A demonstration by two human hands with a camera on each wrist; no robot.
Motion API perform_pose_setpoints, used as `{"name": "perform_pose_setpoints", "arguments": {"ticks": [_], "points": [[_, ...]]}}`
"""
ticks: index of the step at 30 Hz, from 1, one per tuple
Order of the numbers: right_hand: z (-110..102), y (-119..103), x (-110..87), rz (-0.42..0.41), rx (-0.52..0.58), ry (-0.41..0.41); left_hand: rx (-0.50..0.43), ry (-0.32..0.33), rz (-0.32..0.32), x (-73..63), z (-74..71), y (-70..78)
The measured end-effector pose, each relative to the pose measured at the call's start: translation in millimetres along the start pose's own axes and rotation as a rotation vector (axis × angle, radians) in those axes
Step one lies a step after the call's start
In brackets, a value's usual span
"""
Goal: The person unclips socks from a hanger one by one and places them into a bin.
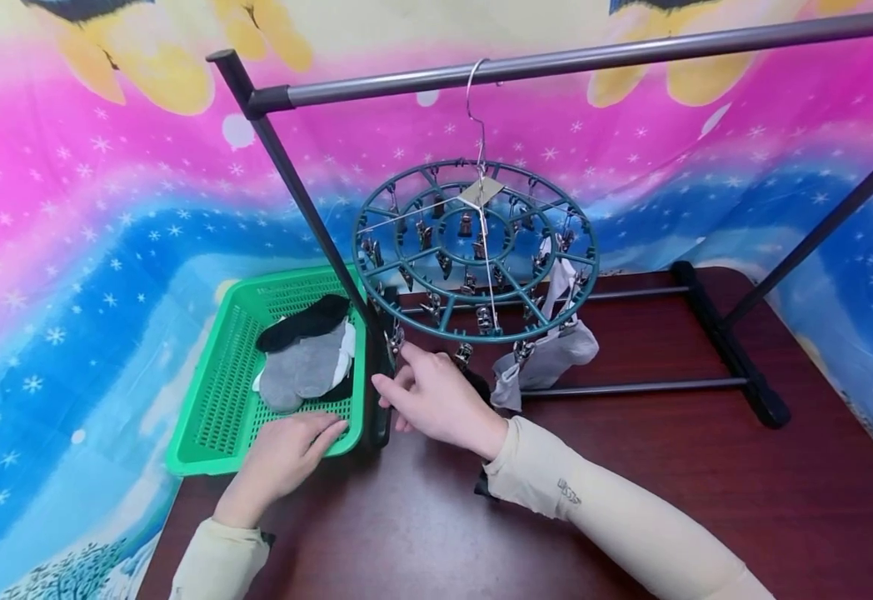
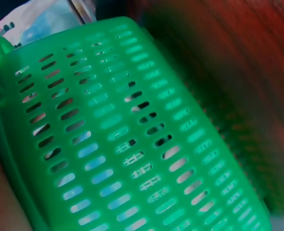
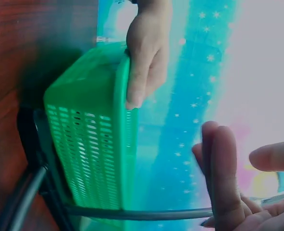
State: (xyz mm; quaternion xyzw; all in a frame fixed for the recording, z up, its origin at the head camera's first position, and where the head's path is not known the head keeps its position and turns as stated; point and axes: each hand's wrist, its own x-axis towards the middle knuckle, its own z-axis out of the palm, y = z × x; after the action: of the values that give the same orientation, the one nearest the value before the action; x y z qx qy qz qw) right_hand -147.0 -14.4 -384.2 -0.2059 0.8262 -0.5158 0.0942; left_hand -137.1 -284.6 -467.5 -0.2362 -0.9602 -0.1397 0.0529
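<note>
My right hand (image 1: 444,400) is raised below the near left edge of a round green clip hanger (image 1: 474,333), its fingertips right by a hanging metal clip (image 1: 395,337). In the right wrist view, its thumb stands apart from its straightened fingers (image 3: 223,163), with nothing between them. My left hand (image 1: 282,458) rests over the near rim of a green basket (image 1: 215,400), thumb lying along the rim. Inside the basket are grey socks (image 1: 297,371) with white parts and a black sock (image 1: 305,323). Light grey socks (image 1: 571,346) hang from clips on the hanger's right side.
The hanger hooks over the top bar (image 1: 594,60) of a dark metal rack, whose left post (image 1: 297,187) rises beside the basket. Its feet (image 1: 736,358) and low rails stand on the reddish-brown table (image 1: 631,467). Behind is a colourful patterned cloth (image 1: 144,233). Dark fabric (image 1: 474,379) shows behind my right hand.
</note>
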Motion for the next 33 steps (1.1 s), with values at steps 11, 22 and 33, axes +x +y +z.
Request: {"name": "perform_pose_setpoints", "arguments": {"ticks": [11,22,33], "points": [[-38,-27,-49.8,-0.276,-0.316,0.263,0.036,0.073,0.031,-0.1,6.5,-0.1],[-138,0,-48.3,-0.665,-0.485,0.651,0.052,0.12,0.066,0.2,8.6,-1.0],[-166,51,-43.8,-0.631,-0.611,0.486,0.047,0.122,0.046,-1.0,5.9,1.0]]}}
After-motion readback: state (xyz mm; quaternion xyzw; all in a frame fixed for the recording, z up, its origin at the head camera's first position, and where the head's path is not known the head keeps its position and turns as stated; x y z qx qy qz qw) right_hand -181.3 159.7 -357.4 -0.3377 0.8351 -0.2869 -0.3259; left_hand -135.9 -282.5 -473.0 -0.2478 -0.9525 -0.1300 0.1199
